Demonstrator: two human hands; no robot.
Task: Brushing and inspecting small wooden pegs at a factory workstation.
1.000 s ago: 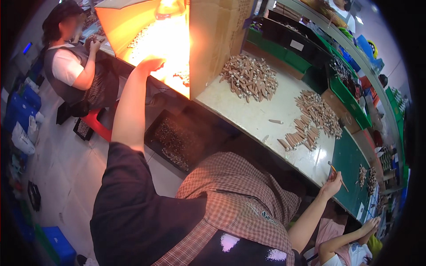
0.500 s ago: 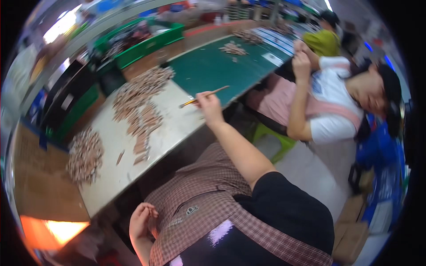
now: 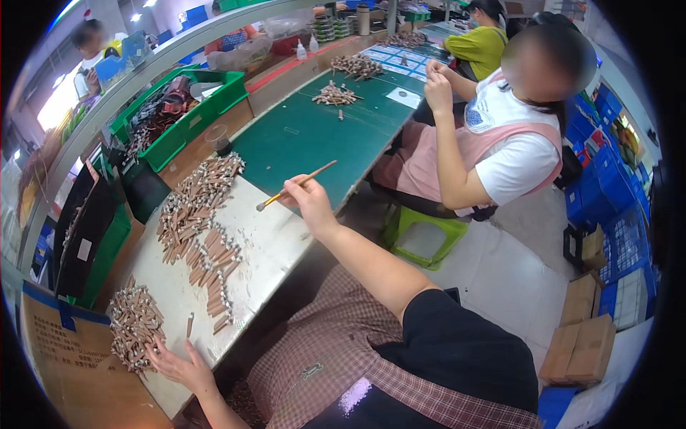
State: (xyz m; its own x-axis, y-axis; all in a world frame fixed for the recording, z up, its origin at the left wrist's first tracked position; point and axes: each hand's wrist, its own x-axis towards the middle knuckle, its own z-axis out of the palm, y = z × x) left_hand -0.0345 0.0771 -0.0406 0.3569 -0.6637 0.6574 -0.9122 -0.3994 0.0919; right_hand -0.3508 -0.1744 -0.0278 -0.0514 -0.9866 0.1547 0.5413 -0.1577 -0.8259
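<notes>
My right hand (image 3: 307, 204) grips a thin paintbrush (image 3: 321, 170), its dark bristle end pointing left above the white tabletop and its pointed handle end to the right. At the near left, my left hand (image 3: 182, 368) has its fingers spread, with the fingertips at the edge of a pile of small brown sticks with silvery ends (image 3: 136, 322). One loose stick (image 3: 189, 325) lies close to that thumb. Farther along, a rough row of the same sticks (image 3: 214, 264) leads up to a larger heap (image 3: 193, 200).
A green mat (image 3: 321, 125) carries smaller stick heaps (image 3: 336, 93). Behind the table stand a green crate (image 3: 193, 125) and a clear cup (image 3: 218, 139). A cardboard box (image 3: 78, 365) borders the left end. A co-worker in a pink apron (image 3: 500, 154) sits at the right, near a green stool (image 3: 429, 239).
My left hand has moved from beside my apron up to the left pile, its fingers now spread. My view has shifted; my right hand still holds the paintbrush.
</notes>
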